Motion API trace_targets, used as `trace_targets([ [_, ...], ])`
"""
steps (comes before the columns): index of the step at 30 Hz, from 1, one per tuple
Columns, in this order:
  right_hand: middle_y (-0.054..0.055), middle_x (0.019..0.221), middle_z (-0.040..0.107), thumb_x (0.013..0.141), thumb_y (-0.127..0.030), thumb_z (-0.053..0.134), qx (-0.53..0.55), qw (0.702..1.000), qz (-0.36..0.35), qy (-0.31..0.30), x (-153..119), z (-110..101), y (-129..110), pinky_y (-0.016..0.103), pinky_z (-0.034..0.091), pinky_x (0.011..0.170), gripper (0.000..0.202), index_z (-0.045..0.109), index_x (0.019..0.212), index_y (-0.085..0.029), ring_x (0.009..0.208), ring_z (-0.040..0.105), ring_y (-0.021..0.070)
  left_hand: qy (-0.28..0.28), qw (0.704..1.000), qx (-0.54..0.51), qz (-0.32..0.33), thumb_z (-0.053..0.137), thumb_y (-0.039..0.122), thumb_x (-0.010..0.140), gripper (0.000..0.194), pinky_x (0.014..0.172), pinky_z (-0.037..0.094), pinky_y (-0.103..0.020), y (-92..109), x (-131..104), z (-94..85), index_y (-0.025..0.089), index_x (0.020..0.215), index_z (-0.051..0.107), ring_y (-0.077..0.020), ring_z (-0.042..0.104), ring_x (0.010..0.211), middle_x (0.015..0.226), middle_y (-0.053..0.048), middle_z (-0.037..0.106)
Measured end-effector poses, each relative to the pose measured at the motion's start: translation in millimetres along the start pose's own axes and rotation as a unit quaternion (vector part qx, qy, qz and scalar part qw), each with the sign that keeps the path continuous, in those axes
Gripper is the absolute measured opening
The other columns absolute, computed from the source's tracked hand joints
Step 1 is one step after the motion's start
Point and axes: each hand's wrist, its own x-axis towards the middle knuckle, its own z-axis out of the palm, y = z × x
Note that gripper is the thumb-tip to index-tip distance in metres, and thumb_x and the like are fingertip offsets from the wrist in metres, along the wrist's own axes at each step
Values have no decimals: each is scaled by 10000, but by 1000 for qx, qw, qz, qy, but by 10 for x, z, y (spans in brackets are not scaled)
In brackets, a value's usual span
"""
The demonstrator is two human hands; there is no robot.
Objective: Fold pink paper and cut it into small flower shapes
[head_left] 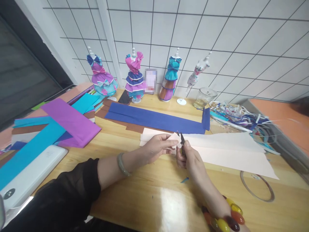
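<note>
On a wooden table (pixel 130 196), a pale pink sheet (pixel 231 146) is spread. Before it, scissors (pixel 182 139) are gripped by the curled right hand (pixel 192 159); at the blades, a small pink piece (pixel 173 138) is pinched by the left hand (pixel 156 146). Trimming is apparently under way; steady turning seems called for.

My left grip (pixel 155 148) pinches a small pale piece (pixel 172 140), and my right grip (pixel 191 158) holds dark scissors (pixel 182 139) at its edge, blades parted. A pale pink sheet (pixel 231 149) spreads under and right of my grips on the worktop (pixel 135 193). Beyond them lies a blue strip (pixel 154 120); farther off stand four small dress forms (pixel 134 75). Left of my grips sits a purple strip (pixel 72 122).
</note>
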Motion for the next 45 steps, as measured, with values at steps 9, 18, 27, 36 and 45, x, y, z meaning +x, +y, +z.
trace_targets([
  [9, -65, 478, 275, 845, -611, 351, -33, 999, -7, 5, 7, 12, -6, 221, 179, 400, 516, 390, 558, -183, 404, 249, 65, 34, 996, 61, 53, 701, 275, 641, 220, 680, 382, -254, 10, 24, 7, 117, 784, 646, -96, 526, 699, 772, -28, 599],
  [18, -67, 486, 261, 862, -582, 345, -29, 999, -20, -1, -17, 11, -16, 226, 184, 396, 488, 389, 575, -190, 405, 241, 69, 26, 997, 54, 51, 695, 261, 644, 201, 717, 405, -282, 33, 26, -2, 106, 760, 639, -99, 535, 700, 767, -36, 599],
  [27, -70, 497, 235, 871, -567, 345, -21, 999, -30, -26, -8, 8, -9, 231, 164, 404, 481, 369, 570, -193, 422, 208, 69, 30, 996, 69, 50, 686, 243, 647, 170, 689, 405, -275, 46, 13, 14, 100, 701, 610, -93, 530, 657, 691, -25, 586],
  [36, -63, 489, 259, 853, -605, 327, -41, 999, -23, -20, -16, -3, -23, 238, 178, 409, 501, 369, 559, -201, 418, 228, 83, 21, 995, 82, 55, 683, 254, 645, 188, 691, 420, -269, 65, 9, 9, 94, 709, 607, -103, 532, 688, 716, -38, 590],
  [45, -60, 495, 247, 862, -596, 311, -50, 998, -31, -27, -22, 10, -40, 247, 173, 425, 493, 350, 559, -209, 438, 217, 95, 23, 994, 88, 52, 687, 250, 632, 182, 672, 417, -265, 90, -4, 30, 96, 686, 605, -97, 529, 663, 691, -36, 597],
])
